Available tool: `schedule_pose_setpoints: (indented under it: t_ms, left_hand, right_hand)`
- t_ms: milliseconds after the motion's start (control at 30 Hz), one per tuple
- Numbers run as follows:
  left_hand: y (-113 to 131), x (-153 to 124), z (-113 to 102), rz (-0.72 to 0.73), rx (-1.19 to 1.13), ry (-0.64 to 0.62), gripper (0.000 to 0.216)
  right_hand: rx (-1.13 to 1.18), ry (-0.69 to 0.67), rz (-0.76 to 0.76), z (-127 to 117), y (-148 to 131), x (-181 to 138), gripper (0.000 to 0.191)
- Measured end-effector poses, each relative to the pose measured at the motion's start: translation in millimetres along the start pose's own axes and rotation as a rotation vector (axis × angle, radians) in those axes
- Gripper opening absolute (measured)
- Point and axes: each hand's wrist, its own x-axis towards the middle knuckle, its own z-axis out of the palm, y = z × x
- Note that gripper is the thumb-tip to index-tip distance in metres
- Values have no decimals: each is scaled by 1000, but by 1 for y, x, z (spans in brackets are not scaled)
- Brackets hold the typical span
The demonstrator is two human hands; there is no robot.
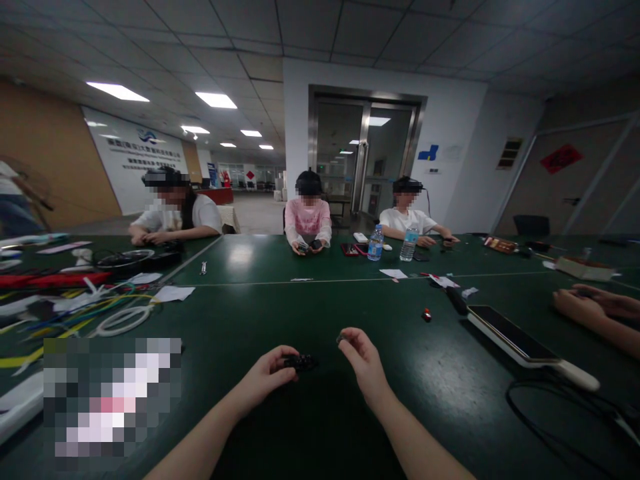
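My left hand (pixel 270 370) is closed around one end of a small, dark, knobbly object (pixel 305 363), held low over the green table (pixel 310 313). Its exact kind is too dark to make out. To the right of it, my right hand (pixel 365 360) pinches a tiny greyish piece (pixel 341 338) between thumb and fingertips. A gap separates the two hands and the two things they hold. Farther off on the tabletop lies a small red and dark item (pixel 427 314).
A phone-like device with a handle (pixel 520 337) and a black cable (pixel 515 407) lie at right. Cables (pixel 125 320) and papers (pixel 173 293) clutter the left. Two water bottles (pixel 375 243) stand across the table. Several people sit around; another person's hands (pixel 590 303) are at far right.
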Motion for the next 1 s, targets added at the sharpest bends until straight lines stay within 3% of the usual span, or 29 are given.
schedule_pose_setpoints:
  t_ms: [467, 1000]
  left_hand:
    - [2, -2, -1, -11, 22, -23, 28]
    - [-6, 2, -2, 24, 3, -20, 34]
  right_hand:
    - [-6, 165, -6, -7, 7, 6, 22]
    - [-3, 134, 4, -4, 4, 4, 28]
